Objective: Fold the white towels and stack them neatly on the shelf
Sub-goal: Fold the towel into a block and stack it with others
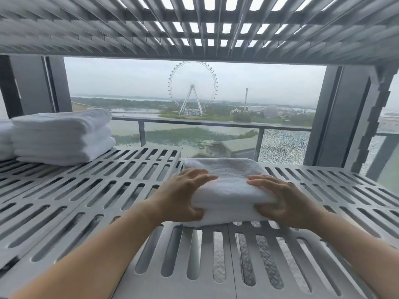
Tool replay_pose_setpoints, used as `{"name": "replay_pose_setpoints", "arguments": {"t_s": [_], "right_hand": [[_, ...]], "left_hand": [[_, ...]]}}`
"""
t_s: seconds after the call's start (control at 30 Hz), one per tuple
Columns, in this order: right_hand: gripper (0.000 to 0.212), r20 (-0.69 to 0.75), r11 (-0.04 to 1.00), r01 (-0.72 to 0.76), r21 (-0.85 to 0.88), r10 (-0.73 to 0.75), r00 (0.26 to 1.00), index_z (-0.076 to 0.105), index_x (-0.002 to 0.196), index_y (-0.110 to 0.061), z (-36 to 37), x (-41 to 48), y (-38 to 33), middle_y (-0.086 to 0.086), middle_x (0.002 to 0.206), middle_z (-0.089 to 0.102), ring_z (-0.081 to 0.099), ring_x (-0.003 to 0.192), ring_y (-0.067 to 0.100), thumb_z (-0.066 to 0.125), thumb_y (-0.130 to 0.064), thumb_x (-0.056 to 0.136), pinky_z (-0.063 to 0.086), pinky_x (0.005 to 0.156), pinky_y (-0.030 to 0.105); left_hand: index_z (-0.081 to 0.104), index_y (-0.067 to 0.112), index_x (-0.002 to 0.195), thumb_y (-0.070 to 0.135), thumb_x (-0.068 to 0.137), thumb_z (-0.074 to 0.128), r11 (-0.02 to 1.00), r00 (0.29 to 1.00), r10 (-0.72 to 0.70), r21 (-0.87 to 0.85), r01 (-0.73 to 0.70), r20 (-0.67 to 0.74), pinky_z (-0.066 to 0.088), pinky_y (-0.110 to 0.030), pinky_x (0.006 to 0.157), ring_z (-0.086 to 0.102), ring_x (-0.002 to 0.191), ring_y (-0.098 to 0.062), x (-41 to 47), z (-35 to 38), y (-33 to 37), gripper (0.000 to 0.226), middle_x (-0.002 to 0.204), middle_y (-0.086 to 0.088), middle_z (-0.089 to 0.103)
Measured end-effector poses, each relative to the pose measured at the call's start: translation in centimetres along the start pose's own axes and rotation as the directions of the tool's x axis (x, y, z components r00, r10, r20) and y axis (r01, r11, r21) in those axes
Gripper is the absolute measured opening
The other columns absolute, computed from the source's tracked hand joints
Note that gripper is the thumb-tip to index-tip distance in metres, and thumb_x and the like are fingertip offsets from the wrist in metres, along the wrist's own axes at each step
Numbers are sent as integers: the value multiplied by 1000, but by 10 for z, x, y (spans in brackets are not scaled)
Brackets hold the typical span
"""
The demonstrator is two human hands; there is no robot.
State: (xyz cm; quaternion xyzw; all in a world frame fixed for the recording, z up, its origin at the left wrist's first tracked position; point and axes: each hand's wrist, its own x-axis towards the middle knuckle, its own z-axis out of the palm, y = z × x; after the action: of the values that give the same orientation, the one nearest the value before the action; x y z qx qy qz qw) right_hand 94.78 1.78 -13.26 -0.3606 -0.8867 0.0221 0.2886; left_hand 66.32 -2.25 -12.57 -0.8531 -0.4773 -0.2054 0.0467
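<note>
Slatted grey shelf (121,190) by a big window, ferris wheel way off outside. Folded towel (226,180) sits flat on the shelf right of centre, long side running away from the person. Left hand (183,197) and right hand (282,201) clamp its near corners, fingers on top, thumbs on the front edge, about equally close. Finished stack (62,137) lies well apart to the back left, so I'd guess it slides that way. Another pile is cut off at the left edge.
</note>
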Motion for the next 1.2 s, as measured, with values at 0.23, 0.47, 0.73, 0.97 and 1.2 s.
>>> {"name": "replay_pose_setpoints", "arguments": {"t_s": [0.23, 0.47, 0.73, 0.97, 1.2], "right_hand": [[66, 9, 991, 13, -134, -12, 1000, 52, 128, -26, 0, 1, -8, -16, 131, 49, 43, 117, -2, 75, -41, 68, 28, 100, 16], [48, -56, 946, -84, -312, 70, 996, 56, 119, -19, 9, 6, -26, -2, 119, 61, 57, 103, 20, 62, -30, 73, 42, 86, 27], [50, -77, 793, -223, -567, 219, 973, 48, 111, -23, 21, 18, -59, -2, 104, 55, 55, 95, 23, 47, -52, 71, 40, 85, 39], [40, 4, 890, -94, -446, 107, 994, 53, 112, -20, 57, 64, -88, -3, 108, 55, 56, 98, 21, 54, -44, 80, 44, 73, 33], [23, -186, 917, -113, -383, 43, 982, 59, 97, -19, 53, 60, -82, -6, 96, 57, 58, 86, 21, 52, -36, 83, 37, 64, 29]], "left_hand": [[17, 39, 145, 67, 63, 67, 999, 992, -6, 48, 12, -122, 25, -48, 111, 19, 137, -8, 0, 2, -5, 100, 149, 10, 25], [5, 43, 145, 74, 50, 69, 999, 1000, -22, -36, 22, -15, 14, -30, 112, 10, 139, -6, -4, 1, -21, 119, 153, 13, 15], [10, 26, 148, 54, 62, 75, 971, 979, -204, -128, 201, -14, 26, -34, 112, 24, 137, -15, -3, 4, -35, 112, 151, 3, 25], [41, 19, 132, 66, 61, 70, 925, 944, -312, -194, 327, 104, 43, -34, 96, 50, 112, -16, -6, 9, -40, 90, 124, 0, 55], [38, 24, 135, 58, 72, 66, 926, 942, -308, -188, 328, 131, 42, -39, 98, 47, 117, -17, -5, 7, -41, 77, 131, 2, 51]]}}
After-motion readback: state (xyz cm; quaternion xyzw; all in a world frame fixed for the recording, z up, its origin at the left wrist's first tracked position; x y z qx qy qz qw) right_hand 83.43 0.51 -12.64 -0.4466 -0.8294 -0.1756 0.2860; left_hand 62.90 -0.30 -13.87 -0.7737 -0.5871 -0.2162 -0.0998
